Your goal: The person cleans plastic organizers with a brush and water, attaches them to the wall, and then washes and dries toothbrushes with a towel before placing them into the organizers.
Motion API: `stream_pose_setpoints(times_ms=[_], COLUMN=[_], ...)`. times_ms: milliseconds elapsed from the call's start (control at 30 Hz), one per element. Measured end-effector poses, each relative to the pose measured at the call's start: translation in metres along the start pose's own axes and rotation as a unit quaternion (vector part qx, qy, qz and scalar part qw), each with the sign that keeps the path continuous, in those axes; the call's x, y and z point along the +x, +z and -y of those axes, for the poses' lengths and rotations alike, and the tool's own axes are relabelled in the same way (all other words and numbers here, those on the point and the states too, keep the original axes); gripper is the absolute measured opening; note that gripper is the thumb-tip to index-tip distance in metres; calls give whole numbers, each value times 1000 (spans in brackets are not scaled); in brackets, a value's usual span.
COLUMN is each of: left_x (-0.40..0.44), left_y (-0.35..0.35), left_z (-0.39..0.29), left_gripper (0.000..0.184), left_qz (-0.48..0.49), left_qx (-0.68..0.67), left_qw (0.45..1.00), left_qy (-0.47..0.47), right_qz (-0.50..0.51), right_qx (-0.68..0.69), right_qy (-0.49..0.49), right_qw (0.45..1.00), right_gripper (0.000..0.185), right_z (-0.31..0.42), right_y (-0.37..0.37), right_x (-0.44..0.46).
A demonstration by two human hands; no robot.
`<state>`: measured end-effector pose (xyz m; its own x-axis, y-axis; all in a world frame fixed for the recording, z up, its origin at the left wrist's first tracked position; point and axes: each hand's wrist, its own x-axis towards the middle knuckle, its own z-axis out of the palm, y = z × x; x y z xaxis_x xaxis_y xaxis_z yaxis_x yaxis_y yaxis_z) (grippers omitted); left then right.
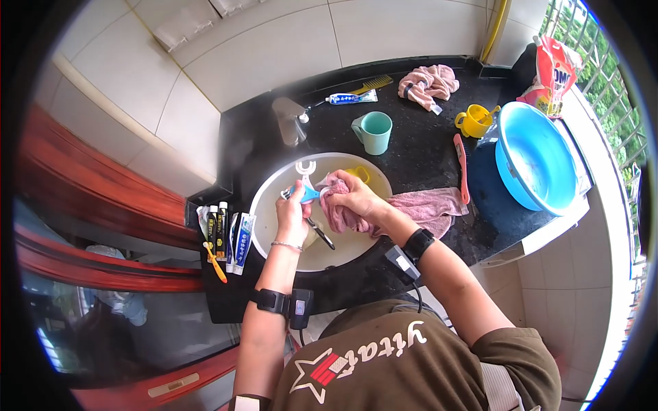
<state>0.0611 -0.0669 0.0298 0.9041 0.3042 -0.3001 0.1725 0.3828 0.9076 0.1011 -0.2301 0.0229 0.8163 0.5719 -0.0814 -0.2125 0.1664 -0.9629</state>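
Over the white sink, my left hand is closed round a blue-handled toothbrush with a white U-shaped head pointing up. A dark, slim handle sticks out below that hand, over the basin. Pressed against the blue handle is a pink cloth, gripped in my right hand. A second stretch of pink cloth lies on the counter by my right forearm. Something yellow shows in the basin behind my right hand.
A green cup, faucet, toothpaste and yellow comb stand or lie behind the sink. Rightward are a yellow cup, pink-red comb and blue basin. Several tubes lie left.
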Motion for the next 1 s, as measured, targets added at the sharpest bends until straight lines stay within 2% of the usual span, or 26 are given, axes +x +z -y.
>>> stream_pose_setpoints(times_ms=[33, 100, 167, 233, 300, 333, 400, 433, 467, 500, 533, 567, 600, 633, 700, 733, 800, 867, 933, 967, 1000], left_x=[-2, -2, 5, 12, 13, 12, 6, 0, -8, -15, -19, -22, -24, -25, -21, -20, -22, -25, -23, -22, -23], left_y=[0, -1, -10, -26, -38, -37, -26, -15, -5, 1, 5, 7, 6, 5, -3, -7, -9, -8, -9, -10, -8], left_z=[3, 6, 12, 4, 3, 4, 7, 3, -3, -10, -17, -25, -33, -37, -34, -35, -36, -38, -38, -38, -39], left_gripper=[23, 23, 27, 33, 35, 35, 35, 35, 33, 32, 33, 33, 33, 34, 33, 33, 32, 33, 33, 34, 34], left_qz=[-4, -11, 36, 7, 83, 84, 148, 153, 141, 125, 104, 104, 121, 134, 138, 143, 149, 155, 163, 171, 171], left_qx=[-1, 7, -109, -161, -201, -199, -163, -162, -18, 127, 238, 239, 384, 516, 514, 484, 454, 358, 358, 359, 359], left_qw=[1000, 1000, 989, 979, 958, 958, 955, 953, 983, 984, 964, 964, 904, 813, 805, 824, 840, 910, 911, 911, 910], left_qy=[-7, -25, -92, -123, -189, -190, -201, -204, -112, -16, 53, 51, 143, 231, 262, 258, 255, 140, 125, 110, 112], right_qz=[7, 28, 44, -37, -52, -53, -38, -37, -20, -2, 14, 36, 53, 71, 74, 74, 90, 105, 92, 92, 91], right_qx=[-66, -56, 193, 284, 298, 299, 318, 314, 214, 112, -65, -182, -221, -260, -223, -184, -201, -218, -433, -434, -366], right_qy=[15, 43, 53, 49, 27, 26, -65, -49, -27, -3, 5, -27, -25, -23, -9, 7, 15, 23, -166, -167, -109], right_qw=[998, 997, 979, 957, 953, 952, 945, 947, 976, 994, 998, 982, 974, 963, 972, 980, 975, 970, 881, 881, 920], right_gripper=[41, 41, 39, 37, 26, 26, 28, 30, 32, 34, 29, 26, 25, 24, 23, 22, 22, 22, 21, 21, 22], right_z=[-2, -5, -6, 1, 10, 7, 0, 9, 9, 9, 22, 24, 29, 33, 31, 29, 39, 40, 32, 30, 30], right_y=[-3, -12, -17, -24, -22, -20, -14, -6, -9, -13, -14, -17, -18, -19, -18, -17, -14, -14, -16, -18, -17], right_x=[0, 1, -2, -9, -15, -10, 4, 3, 6, 11, 8, 11, 11, 11, 11, 9, -1, -2, 2, 3, 2])
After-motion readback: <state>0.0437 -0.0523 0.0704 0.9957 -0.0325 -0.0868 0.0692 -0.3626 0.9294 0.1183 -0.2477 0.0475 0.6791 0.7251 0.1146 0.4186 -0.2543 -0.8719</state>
